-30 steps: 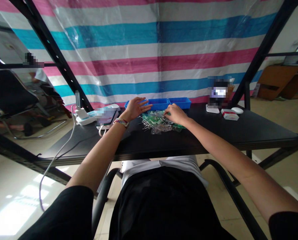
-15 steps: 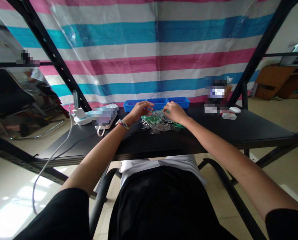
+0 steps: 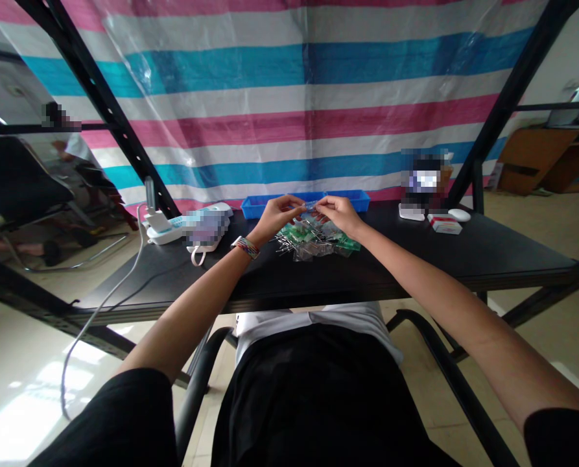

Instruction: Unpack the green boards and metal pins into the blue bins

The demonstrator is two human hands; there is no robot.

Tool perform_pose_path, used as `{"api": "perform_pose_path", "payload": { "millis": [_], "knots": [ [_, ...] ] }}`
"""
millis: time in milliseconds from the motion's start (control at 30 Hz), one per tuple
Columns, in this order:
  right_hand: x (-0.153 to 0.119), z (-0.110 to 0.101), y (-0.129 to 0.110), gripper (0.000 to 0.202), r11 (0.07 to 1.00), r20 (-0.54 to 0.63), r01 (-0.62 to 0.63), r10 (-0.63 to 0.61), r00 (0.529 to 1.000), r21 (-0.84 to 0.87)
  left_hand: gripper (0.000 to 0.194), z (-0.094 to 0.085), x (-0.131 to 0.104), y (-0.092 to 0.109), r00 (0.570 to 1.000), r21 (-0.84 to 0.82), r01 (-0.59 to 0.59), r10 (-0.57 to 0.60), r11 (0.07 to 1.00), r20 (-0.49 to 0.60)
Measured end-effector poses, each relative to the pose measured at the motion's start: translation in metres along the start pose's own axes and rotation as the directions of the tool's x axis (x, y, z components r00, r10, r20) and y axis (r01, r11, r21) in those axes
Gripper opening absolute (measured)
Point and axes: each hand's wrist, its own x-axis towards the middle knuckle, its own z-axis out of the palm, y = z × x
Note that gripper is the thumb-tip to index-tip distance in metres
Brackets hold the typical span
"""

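Between my two hands is a small clear plastic bag (image 3: 310, 206), pinched from both sides above the pile. My left hand (image 3: 278, 215), with a braided band at the wrist, has its fingertips closed on the bag's left side. The fingers of my right hand (image 3: 338, 214) are closed on its right side. Below them on the black table (image 3: 270, 279) lies a heap of clear and green packets with thin metal pieces (image 3: 313, 240). A blue divided tray (image 3: 257, 206) stands just behind, partly hidden by my hands.
On the left are a white power strip (image 3: 165, 232), a cable and a pale pouch-like object (image 3: 209, 237). To the right stand a blurred device, a small red-and-white box (image 3: 445, 224) and a white mouse-shaped object (image 3: 459, 215). A person sits far left behind the frame.
My right hand has risen slightly from the pile, and my left hand has come in to meet it. The small clear bag now shows between the fingertips of both.
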Motion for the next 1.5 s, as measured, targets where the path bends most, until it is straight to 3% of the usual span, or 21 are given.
{"api": "perform_pose_path", "payload": {
  "millis": [300, 567, 767, 900, 1167, 1367, 1500],
  "knots": [
    [-0.009, 0.004, -0.010, 0.044, 0.999, 0.080, 0.001, -0.004, 0.997, 0.039, 0.038, 0.005, -0.003, 0.005, 1.000, -0.030, -0.016, 0.016, 0.999, 0.007],
    [-0.007, 0.003, -0.009, 0.048, 0.998, 0.052, 0.039, -0.042, 0.998, 0.052, 0.044, 0.006, -0.004, 0.001, 1.000, -0.002, -0.018, 0.018, 1.000, 0.026],
    [-0.010, 0.003, -0.015, 0.043, 0.995, -0.008, 0.096, -0.096, 0.995, 0.013, 0.056, 0.004, -0.004, -0.003, 0.988, -0.065, 0.142, -0.136, 0.988, 0.078],
    [-0.011, 0.005, -0.016, 0.036, 0.984, 0.011, 0.174, -0.174, 0.985, -0.034, 0.059, 0.003, -0.004, -0.002, 0.980, -0.130, 0.183, -0.170, 0.975, 0.101],
    [-0.013, 0.002, -0.019, 0.013, 0.949, 0.015, 0.232, -0.235, 0.972, -0.213, 0.025, 0.006, -0.005, -0.001, 0.986, -0.142, 0.151, -0.138, 0.978, 0.093],
    [-0.015, 0.002, -0.022, 0.037, 0.992, 0.027, 0.124, -0.123, 0.992, -0.033, 0.024, 0.007, -0.005, 0.000, 0.986, -0.148, 0.157, -0.148, 0.976, 0.074],
    [-0.014, 0.003, -0.019, 0.052, 0.998, -0.002, 0.059, -0.059, 0.998, 0.002, 0.023, 0.007, -0.005, -0.002, 0.986, -0.137, 0.159, -0.149, 0.978, 0.081]
  ]
}}
